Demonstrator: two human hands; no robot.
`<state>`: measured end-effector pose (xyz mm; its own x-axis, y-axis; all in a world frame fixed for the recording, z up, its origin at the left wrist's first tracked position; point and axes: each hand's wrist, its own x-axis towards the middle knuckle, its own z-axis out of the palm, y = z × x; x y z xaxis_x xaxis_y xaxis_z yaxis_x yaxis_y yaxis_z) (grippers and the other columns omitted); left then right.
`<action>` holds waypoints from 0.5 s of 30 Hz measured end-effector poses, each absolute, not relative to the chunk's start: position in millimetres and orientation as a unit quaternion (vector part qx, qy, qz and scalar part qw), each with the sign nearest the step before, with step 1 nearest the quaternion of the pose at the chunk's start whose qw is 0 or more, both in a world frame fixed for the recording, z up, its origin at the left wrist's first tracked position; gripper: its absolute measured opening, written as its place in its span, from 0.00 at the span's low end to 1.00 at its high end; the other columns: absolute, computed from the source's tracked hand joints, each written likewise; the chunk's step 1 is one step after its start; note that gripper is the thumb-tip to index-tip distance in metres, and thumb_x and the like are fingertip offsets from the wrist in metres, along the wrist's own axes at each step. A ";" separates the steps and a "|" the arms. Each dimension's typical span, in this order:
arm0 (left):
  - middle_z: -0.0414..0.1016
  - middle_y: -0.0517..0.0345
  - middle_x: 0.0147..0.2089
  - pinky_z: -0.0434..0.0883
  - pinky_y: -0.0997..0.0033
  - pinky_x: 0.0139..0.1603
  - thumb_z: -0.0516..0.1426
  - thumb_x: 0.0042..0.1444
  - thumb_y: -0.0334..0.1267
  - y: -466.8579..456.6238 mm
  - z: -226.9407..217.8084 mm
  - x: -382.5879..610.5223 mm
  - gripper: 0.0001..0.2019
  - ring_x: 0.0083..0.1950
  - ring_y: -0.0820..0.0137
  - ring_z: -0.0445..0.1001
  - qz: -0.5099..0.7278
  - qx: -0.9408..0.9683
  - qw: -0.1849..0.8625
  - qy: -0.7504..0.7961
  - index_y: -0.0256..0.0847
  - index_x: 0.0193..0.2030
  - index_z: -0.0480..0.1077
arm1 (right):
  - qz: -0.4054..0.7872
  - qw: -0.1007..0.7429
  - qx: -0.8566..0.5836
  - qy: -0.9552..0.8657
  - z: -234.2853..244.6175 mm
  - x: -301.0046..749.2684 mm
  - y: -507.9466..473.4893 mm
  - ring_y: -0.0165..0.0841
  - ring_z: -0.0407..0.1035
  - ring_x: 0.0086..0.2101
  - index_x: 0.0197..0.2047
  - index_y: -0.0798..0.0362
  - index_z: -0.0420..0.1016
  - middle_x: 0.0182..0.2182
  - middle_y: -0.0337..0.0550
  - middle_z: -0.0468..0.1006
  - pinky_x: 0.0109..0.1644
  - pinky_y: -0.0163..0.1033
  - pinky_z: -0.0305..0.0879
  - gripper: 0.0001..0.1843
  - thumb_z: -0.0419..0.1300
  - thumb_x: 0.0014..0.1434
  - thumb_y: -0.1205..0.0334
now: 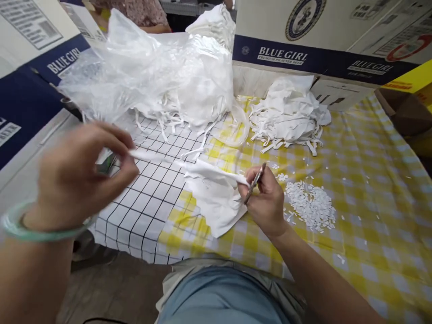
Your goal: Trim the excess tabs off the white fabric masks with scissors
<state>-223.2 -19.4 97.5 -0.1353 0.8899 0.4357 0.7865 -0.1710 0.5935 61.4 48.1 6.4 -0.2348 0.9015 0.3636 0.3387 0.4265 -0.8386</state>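
Observation:
A white cloth piece (216,195) with a strap is stretched between my two hands above the table. My left hand (84,175), blurred and wearing a pale green bangle, pinches the strap's end at the left. Closed around the cloth's other end is my right hand (265,195), which also holds a small metal tool (254,183), perhaps thread snips, slanting across the fingers. The cloth's lower part hangs toward the yellow checked tablecloth (184,225). To the right of my right hand lies a heap of small white scraps (312,204).
White cloth pieces with straps (290,114) are piled at the back right. Clear plastic bags (175,67) cover a larger white pile at the back left. Printed cartons (303,45) wall the table's far side and left. Another person's arm (157,28) shows beyond.

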 end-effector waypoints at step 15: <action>0.69 0.51 0.37 0.65 0.59 0.45 0.53 0.57 0.29 -81.7 -18.8 -153.6 0.03 0.41 0.62 0.64 0.232 0.750 0.240 0.571 0.40 0.33 0.65 | 0.337 0.208 -0.332 -0.856 -23.7 52.0 -1.6 0.40 0.67 0.42 0.35 0.50 0.68 0.35 0.44 0.76 0.49 0.46 0.62 0.14 0.59 0.47 0.77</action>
<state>-153.6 -81.7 -18.8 0.2404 0.9678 0.0742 0.7456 -0.2331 0.6242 52.0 -1.6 -23.7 -0.6939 0.7079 0.1318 0.4281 0.5528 -0.7150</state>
